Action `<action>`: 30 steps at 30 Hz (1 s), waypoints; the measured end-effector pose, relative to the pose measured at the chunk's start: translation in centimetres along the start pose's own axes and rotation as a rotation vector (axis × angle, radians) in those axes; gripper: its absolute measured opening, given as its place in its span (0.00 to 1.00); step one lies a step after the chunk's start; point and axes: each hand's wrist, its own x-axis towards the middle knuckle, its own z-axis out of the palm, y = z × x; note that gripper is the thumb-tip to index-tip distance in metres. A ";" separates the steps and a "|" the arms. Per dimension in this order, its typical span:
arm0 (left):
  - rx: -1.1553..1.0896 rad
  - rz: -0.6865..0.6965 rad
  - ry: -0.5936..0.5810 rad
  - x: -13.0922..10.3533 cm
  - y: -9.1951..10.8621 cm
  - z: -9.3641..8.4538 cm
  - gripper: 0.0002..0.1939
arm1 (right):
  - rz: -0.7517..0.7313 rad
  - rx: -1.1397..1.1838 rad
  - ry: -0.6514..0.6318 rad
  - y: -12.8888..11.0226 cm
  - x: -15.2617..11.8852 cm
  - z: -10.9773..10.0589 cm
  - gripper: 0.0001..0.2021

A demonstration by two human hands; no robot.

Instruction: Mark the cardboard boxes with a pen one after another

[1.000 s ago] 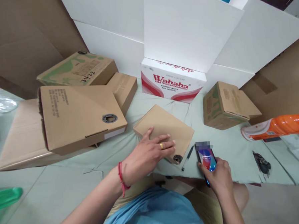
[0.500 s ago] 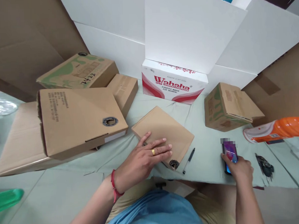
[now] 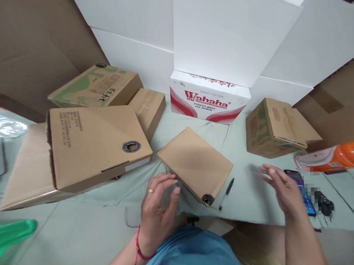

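Observation:
A small plain cardboard box lies at an angle on the cloth-covered table, with a dark-rimmed hole at its near corner. My left hand, wearing a gold ring, is just off the box's left edge, fingers curved and apart with nothing in them. A black pen lies to the right of the box. My right hand is raised over the table, fingers stretched out and holding nothing. Beside it, partly hidden by the hand, a phone lies on the cloth.
Several cardboard boxes are stacked on the left. A white and red Wahaha carton stands at the back, a green-printed box on the right. An orange bottle and keys lie at far right; a green plastic thing is at lower left.
My left hand has lifted off the box and drawn back to the left. My right hand has let go of the phone, which now lies further right, and has risen.

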 end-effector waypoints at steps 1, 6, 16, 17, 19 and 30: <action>-0.037 -0.156 0.042 -0.7 -0.1 0.3 0.08 | 0.004 0.128 -0.157 -1.6 -0.6 2.1 0.29; -0.319 -0.584 -0.050 -1.2 0.0 2.0 0.32 | -0.042 0.356 -0.506 -7.7 -2.9 10.4 0.35; -0.434 -0.148 -0.480 -3.4 7.4 6.5 0.42 | 0.151 0.268 0.095 -5.3 -10.6 2.2 0.31; -0.474 -0.095 -0.551 -3.7 8.1 7.3 0.43 | 0.185 0.270 0.187 -4.6 -11.3 0.5 0.31; -0.579 -0.022 -0.695 -4.0 9.2 9.0 0.42 | 0.212 0.295 0.384 -3.1 -12.1 -2.7 0.31; -0.622 -0.298 -0.991 -4.0 12.7 20.1 0.63 | 0.333 0.396 0.579 4.2 -10.6 -5.6 0.24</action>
